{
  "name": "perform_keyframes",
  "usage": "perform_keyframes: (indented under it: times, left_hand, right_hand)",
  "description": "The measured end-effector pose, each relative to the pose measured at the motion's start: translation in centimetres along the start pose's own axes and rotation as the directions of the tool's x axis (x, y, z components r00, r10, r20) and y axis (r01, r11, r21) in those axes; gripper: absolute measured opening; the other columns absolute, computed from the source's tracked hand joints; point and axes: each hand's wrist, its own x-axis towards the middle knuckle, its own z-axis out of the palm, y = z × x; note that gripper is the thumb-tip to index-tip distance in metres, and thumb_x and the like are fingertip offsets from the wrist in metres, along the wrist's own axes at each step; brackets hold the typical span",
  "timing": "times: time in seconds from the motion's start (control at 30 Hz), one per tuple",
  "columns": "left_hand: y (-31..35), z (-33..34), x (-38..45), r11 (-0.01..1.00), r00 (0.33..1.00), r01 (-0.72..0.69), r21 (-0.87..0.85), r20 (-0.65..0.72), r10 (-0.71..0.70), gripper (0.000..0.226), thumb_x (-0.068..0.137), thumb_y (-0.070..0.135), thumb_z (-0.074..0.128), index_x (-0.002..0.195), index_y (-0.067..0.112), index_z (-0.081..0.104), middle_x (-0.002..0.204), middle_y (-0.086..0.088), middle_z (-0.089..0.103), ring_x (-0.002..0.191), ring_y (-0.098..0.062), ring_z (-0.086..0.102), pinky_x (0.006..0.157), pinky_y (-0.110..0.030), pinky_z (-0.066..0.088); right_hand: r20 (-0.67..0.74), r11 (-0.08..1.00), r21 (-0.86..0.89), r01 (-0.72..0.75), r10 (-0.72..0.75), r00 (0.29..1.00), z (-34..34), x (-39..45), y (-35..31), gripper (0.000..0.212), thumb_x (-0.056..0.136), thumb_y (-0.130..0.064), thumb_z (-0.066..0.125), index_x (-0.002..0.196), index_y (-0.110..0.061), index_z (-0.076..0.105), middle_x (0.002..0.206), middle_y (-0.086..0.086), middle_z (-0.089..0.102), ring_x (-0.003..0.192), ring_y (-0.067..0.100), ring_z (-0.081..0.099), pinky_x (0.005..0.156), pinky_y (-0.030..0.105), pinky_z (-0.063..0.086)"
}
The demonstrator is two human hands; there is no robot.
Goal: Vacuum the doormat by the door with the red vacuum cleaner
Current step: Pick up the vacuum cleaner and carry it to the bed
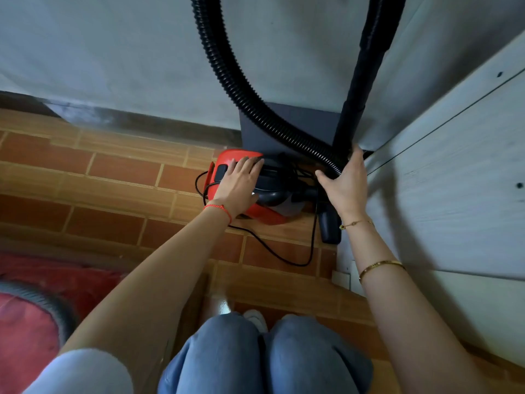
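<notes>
Crouching in corner, hands on red vacuum cleaner (pixel 227 163), ribbed hose (pixel 255 109)

Brick-pattern tile floor (pixel 119 169); grey wall (pixel 113 58); white panelled door (pixel 454 177) at right.

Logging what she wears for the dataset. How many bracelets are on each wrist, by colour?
Red string bracelet, left wrist: 1
Gold chain bracelet, right wrist: 1
Gold bangle, right forearm: 1
Total: 3
</notes>
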Motion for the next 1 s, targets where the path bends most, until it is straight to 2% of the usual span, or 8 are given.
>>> perform_keyframes:
  times: [0.07,0.17,0.27,0.37,0.47,0.57,0.7,1.0]
  left_hand:
    - [0.0,0.7,1.1,0.999,1.0,-0.011,0.039,0.014,0.01,0.087,0.081,0.025,0.07,0.151,0.009,0.019,0.15,-0.01,0.032,0.141,-0.028,0.025,0.12,-0.043,0.013]
    - [0.1,1.1,2.6,0.996,1.0,-0.019,0.089,0.011,0.018,0.077,0.078,0.016,0.071,0.143,0.006,0.031,0.137,-0.012,0.045,0.131,-0.029,0.039,0.118,-0.04,0.018]
    - [0.3,0.6,3.8,0.995,1.0,-0.022,0.092,0.019,0.021,0.051,0.078,0.009,0.069,0.123,0.007,0.045,0.124,-0.011,0.054,0.116,-0.029,0.05,0.101,-0.036,0.037]
    - [0.3,0.2,4.6,0.998,0.998,-0.04,0.041,0.048,0.038,0.041,0.081,0.014,0.066,0.117,0.009,0.048,0.118,-0.01,0.058,0.111,-0.029,0.052,0.091,-0.035,0.039]
    - [0.2,0.5,4.7,0.997,0.995,-0.082,-0.011,0.063,0.083,0.047,0.079,0.031,0.064,0.118,0.01,0.047,0.119,-0.008,0.057,0.111,-0.028,0.051,0.092,-0.036,0.037]
    - [0.2,1.0,4.5,0.995,0.994,-0.101,-0.004,0.048,0.101,0.067,0.073,0.05,0.065,0.123,0.01,0.046,0.12,-0.007,0.055,0.111,-0.028,0.049,0.095,-0.039,0.037]
    - [0.1,1.2,4.8,0.995,0.993,-0.091,0.05,0.08,0.087,0.077,0.07,0.057,0.072,0.125,0.011,0.043,0.121,-0.006,0.054,0.112,-0.027,0.049,0.098,-0.039,0.037]
    - [0.1,0.1,5.8,0.991,0.987,-0.121,0.049,0.117,0.115,0.03,0.09,0.031,0.058,0.11,0.011,0.048,0.11,-0.005,0.063,0.1,-0.027,0.059,0.084,-0.034,0.038]
  right_hand:
    - [-0.046,1.0,0.018,0.006,-0.006,0.999,0.1,0.5,0.6,0.073,0.073,-0.031,0.08,0.135,-0.013,0.044,0.129,0.001,0.058,0.118,0.018,0.056,0.093,0.023,0.043]
    - [-0.077,0.997,0.067,0.033,-0.028,0.997,0.1,1.3,1.4,0.062,0.07,-0.036,0.08,0.124,-0.015,0.056,0.116,-0.001,0.064,0.106,0.017,0.062,0.09,0.028,0.05]
    - [-0.038,0.992,0.109,0.056,-0.052,0.998,0.1,1.9,1.4,0.058,0.07,-0.036,0.08,0.12,-0.018,0.057,0.111,-0.005,0.067,0.103,0.014,0.063,0.087,0.025,0.05]
    - [0.019,0.989,0.141,0.04,-0.044,0.999,0.1,2.3,1.1,0.059,0.072,-0.034,0.08,0.123,-0.02,0.054,0.11,-0.008,0.066,0.104,0.011,0.062,0.085,0.02,0.045]
    - [0.041,0.992,0.125,0.024,-0.029,0.999,0.1,3.0,0.8,0.053,0.074,-0.033,0.079,0.119,-0.018,0.056,0.105,-0.008,0.066,0.102,0.014,0.063,0.08,0.02,0.044]
    - [0.032,0.995,0.1,0.013,-0.017,0.999,0.3,3.3,0.8,0.045,0.076,-0.034,0.077,0.112,-0.016,0.057,0.1,-0.005,0.068,0.097,0.019,0.065,0.076,0.022,0.045]
    - [0.033,0.998,0.069,0.003,-0.005,0.999,0.8,3.5,0.6,0.04,0.078,-0.031,0.075,0.109,-0.014,0.055,0.093,-0.006,0.066,0.092,0.02,0.066,0.071,0.023,0.045]
    - [0.024,1.0,0.021,0.004,-0.004,1.0,0.9,3.5,0.2,0.034,0.078,-0.023,0.07,0.105,-0.012,0.054,0.085,-0.008,0.062,0.087,0.024,0.066,0.067,0.024,0.043]
